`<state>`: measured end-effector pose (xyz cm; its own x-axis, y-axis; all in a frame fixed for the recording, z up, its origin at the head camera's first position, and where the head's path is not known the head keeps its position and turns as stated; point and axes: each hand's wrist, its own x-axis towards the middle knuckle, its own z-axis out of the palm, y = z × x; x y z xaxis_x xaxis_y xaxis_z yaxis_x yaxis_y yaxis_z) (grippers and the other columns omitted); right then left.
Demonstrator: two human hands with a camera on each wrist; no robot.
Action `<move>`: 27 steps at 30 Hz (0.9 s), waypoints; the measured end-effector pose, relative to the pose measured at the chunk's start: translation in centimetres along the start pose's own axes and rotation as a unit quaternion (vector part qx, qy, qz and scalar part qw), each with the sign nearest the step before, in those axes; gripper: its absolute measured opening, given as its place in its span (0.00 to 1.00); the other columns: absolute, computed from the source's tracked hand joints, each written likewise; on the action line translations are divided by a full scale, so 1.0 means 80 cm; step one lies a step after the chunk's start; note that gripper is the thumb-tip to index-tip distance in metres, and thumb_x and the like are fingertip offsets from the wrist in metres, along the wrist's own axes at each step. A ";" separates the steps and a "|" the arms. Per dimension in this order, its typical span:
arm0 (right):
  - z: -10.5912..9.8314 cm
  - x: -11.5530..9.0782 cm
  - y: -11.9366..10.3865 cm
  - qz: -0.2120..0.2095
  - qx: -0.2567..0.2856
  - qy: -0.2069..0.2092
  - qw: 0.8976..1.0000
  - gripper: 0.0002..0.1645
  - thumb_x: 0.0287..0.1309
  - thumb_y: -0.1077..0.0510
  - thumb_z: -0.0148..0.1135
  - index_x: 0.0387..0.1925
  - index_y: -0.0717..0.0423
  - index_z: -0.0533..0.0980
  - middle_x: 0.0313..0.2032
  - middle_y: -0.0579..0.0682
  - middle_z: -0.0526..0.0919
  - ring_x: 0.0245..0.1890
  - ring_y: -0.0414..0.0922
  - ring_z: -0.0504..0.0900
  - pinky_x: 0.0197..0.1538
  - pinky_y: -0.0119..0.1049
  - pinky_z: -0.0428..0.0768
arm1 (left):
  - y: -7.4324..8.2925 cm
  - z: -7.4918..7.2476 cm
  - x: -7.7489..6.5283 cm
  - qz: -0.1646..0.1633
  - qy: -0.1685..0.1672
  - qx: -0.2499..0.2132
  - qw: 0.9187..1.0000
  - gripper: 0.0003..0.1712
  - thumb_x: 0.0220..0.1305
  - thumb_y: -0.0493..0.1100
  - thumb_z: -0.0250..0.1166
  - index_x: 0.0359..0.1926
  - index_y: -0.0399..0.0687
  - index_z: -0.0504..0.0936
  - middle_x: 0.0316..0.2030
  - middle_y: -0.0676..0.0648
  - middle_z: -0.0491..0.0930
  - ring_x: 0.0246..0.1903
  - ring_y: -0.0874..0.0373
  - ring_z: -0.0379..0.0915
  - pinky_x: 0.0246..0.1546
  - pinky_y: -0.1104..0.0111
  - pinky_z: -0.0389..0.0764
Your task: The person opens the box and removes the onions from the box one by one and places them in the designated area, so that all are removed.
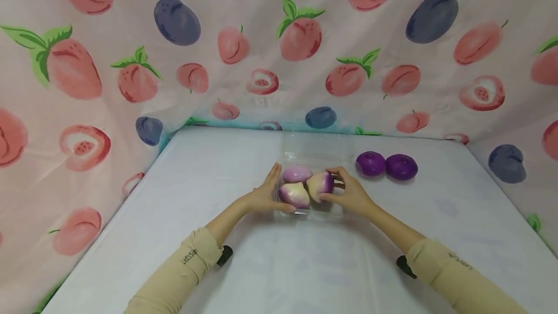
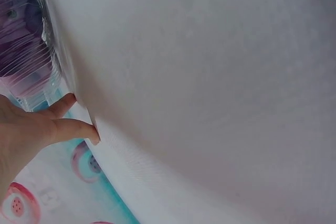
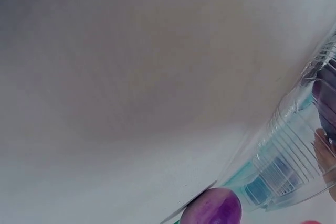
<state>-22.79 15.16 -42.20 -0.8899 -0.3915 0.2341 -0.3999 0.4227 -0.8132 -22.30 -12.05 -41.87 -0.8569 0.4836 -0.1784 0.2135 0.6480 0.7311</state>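
Observation:
A clear plastic box point(image 1: 315, 148) holds three turnip-like vegetables. A pale mauve one point(image 1: 297, 174) lies at the back, a cream-and-purple one point(image 1: 294, 195) at the front left, and another cream-and-purple one point(image 1: 317, 188) at the right. My left hand point(image 1: 262, 197) rests against the box's left side, fingers and thumb extended, the thumb along the front edge. With the thumb in front and fingers behind, my right hand point(image 1: 350, 196) pinches the right-hand vegetable. In the right wrist view, some fingers point(image 3: 324, 153) show through the ribbed plastic wall.
Two deep purple, onion-like vegetables, one on the left point(image 1: 370, 164) and one on the right point(image 1: 402, 167), lie side by side right of the box. They rest on a white-covered table point(image 1: 174, 168). A fruit-printed cloth point(image 1: 270, 8) hangs behind and at both sides.

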 end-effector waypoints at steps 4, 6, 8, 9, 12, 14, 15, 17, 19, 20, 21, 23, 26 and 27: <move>-0.002 0.002 0.001 -0.010 0.002 0.009 1.000 0.38 0.48 0.61 0.72 0.59 0.65 0.63 0.60 0.64 0.71 0.59 0.59 0.72 0.58 0.50 0.75 | 0.002 -0.002 0.001 0.000 0.001 0.004 1.000 0.74 0.47 0.63 0.71 0.72 0.49 0.23 0.73 0.48 0.17 0.73 0.49 0.21 0.59 0.28 0.34; -0.004 0.003 -0.002 -0.013 0.006 0.018 1.000 0.39 0.48 0.62 0.71 0.60 0.65 0.62 0.60 0.64 0.71 0.59 0.60 0.71 0.58 0.51 0.74 | 0.003 -0.003 0.002 0.003 -0.001 0.009 1.000 0.74 0.48 0.63 0.71 0.72 0.47 0.23 0.73 0.48 0.17 0.73 0.49 0.21 0.60 0.29 0.34; -0.005 0.003 -0.004 -0.012 0.011 0.030 0.999 0.41 0.48 0.63 0.71 0.62 0.65 0.61 0.60 0.64 0.70 0.60 0.60 0.70 0.59 0.52 0.73 | 0.003 -0.003 0.003 0.006 -0.002 0.007 1.000 0.74 0.47 0.64 0.70 0.72 0.47 0.22 0.73 0.47 0.17 0.73 0.48 0.20 0.59 0.28 0.33; -0.006 0.003 -0.005 -0.012 0.014 0.036 0.999 0.43 0.48 0.63 0.71 0.63 0.65 0.60 0.60 0.64 0.69 0.60 0.60 0.70 0.59 0.53 0.73 | 0.002 -0.003 0.003 0.006 -0.003 0.006 1.000 0.74 0.47 0.65 0.70 0.72 0.47 0.22 0.73 0.47 0.17 0.73 0.48 0.20 0.59 0.28 0.33; -0.005 0.002 -0.004 -0.014 0.016 0.040 0.999 0.47 0.47 0.64 0.71 0.67 0.62 0.57 0.61 0.65 0.66 0.60 0.60 0.69 0.59 0.54 0.72 | 0.000 -0.001 0.001 0.002 -0.005 0.000 1.000 0.76 0.45 0.65 0.71 0.72 0.48 0.22 0.73 0.48 0.16 0.73 0.48 0.20 0.59 0.28 0.32; -0.005 0.005 -0.002 -0.019 0.010 0.039 0.999 0.49 0.47 0.64 0.71 0.68 0.61 0.57 0.60 0.65 0.64 0.59 0.60 0.68 0.59 0.55 0.72 | 0.000 -0.002 0.001 -0.001 -0.003 -0.004 1.000 0.77 0.44 0.66 0.71 0.72 0.48 0.22 0.73 0.48 0.16 0.73 0.47 0.20 0.58 0.27 0.32; -0.005 0.005 -0.002 -0.022 0.008 0.039 0.999 0.48 0.47 0.64 0.71 0.68 0.62 0.57 0.59 0.66 0.63 0.58 0.60 0.68 0.59 0.55 0.72 | -0.001 -0.002 0.001 -0.003 -0.004 -0.005 1.000 0.77 0.44 0.66 0.71 0.72 0.48 0.21 0.73 0.48 0.16 0.73 0.47 0.19 0.58 0.27 0.32; -0.005 0.004 -0.001 -0.023 0.004 0.037 0.999 0.46 0.48 0.64 0.71 0.67 0.62 0.59 0.57 0.65 0.61 0.57 0.60 0.68 0.58 0.56 0.73 | -0.001 -0.001 0.000 -0.001 -0.003 -0.007 1.000 0.77 0.43 0.67 0.71 0.72 0.47 0.22 0.73 0.47 0.16 0.73 0.46 0.19 0.57 0.26 0.33; -0.005 0.002 0.000 -0.018 0.007 0.036 0.999 0.44 0.48 0.64 0.71 0.66 0.62 0.61 0.56 0.64 0.60 0.57 0.59 0.67 0.58 0.56 0.72 | -0.001 0.001 0.000 0.000 -0.003 -0.011 1.000 0.77 0.43 0.68 0.71 0.72 0.48 0.22 0.73 0.48 0.16 0.73 0.46 0.18 0.57 0.26 0.33; -0.005 0.001 0.000 -0.015 0.011 0.034 0.999 0.43 0.48 0.64 0.71 0.65 0.63 0.61 0.55 0.64 0.59 0.57 0.59 0.67 0.58 0.57 0.72 | -0.001 0.001 0.000 0.001 -0.004 -0.010 1.000 0.77 0.43 0.68 0.71 0.72 0.48 0.22 0.73 0.48 0.16 0.73 0.46 0.18 0.56 0.26 0.33; -0.005 0.000 0.001 -0.012 0.015 0.033 0.999 0.42 0.48 0.64 0.71 0.64 0.63 0.62 0.55 0.63 0.59 0.57 0.59 0.67 0.58 0.57 0.72 | -0.001 0.002 0.000 0.002 -0.005 -0.007 1.000 0.77 0.43 0.68 0.71 0.72 0.47 0.22 0.73 0.48 0.16 0.73 0.46 0.18 0.57 0.26 0.34; -0.005 0.000 0.001 -0.011 0.023 0.028 0.999 0.41 0.48 0.64 0.71 0.62 0.63 0.61 0.56 0.63 0.59 0.57 0.58 0.66 0.59 0.56 0.72 | 0.000 0.002 0.001 0.004 -0.006 -0.007 1.000 0.77 0.43 0.67 0.71 0.72 0.47 0.22 0.73 0.47 0.16 0.72 0.46 0.18 0.57 0.26 0.34; -0.007 0.000 -0.001 -0.013 0.034 0.022 0.999 0.41 0.47 0.65 0.71 0.60 0.64 0.60 0.58 0.63 0.59 0.57 0.57 0.67 0.59 0.57 0.71 | 0.000 0.001 0.002 0.007 -0.006 -0.004 1.000 0.77 0.44 0.66 0.71 0.72 0.47 0.22 0.72 0.46 0.16 0.72 0.46 0.18 0.58 0.27 0.36; -0.007 0.000 -0.001 -0.013 0.037 0.021 0.999 0.41 0.47 0.65 0.71 0.59 0.64 0.60 0.59 0.63 0.60 0.57 0.57 0.67 0.60 0.56 0.71 | 0.000 0.000 0.003 0.007 -0.005 -0.004 1.000 0.76 0.44 0.65 0.71 0.72 0.47 0.22 0.73 0.46 0.16 0.72 0.46 0.18 0.59 0.28 0.37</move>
<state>-22.88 15.58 -41.79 -0.8880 -0.3673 0.2767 -0.4078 0.3508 -0.8430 -22.49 -11.92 -41.89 -0.8488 0.4992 -0.1742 0.2224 0.6360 0.7390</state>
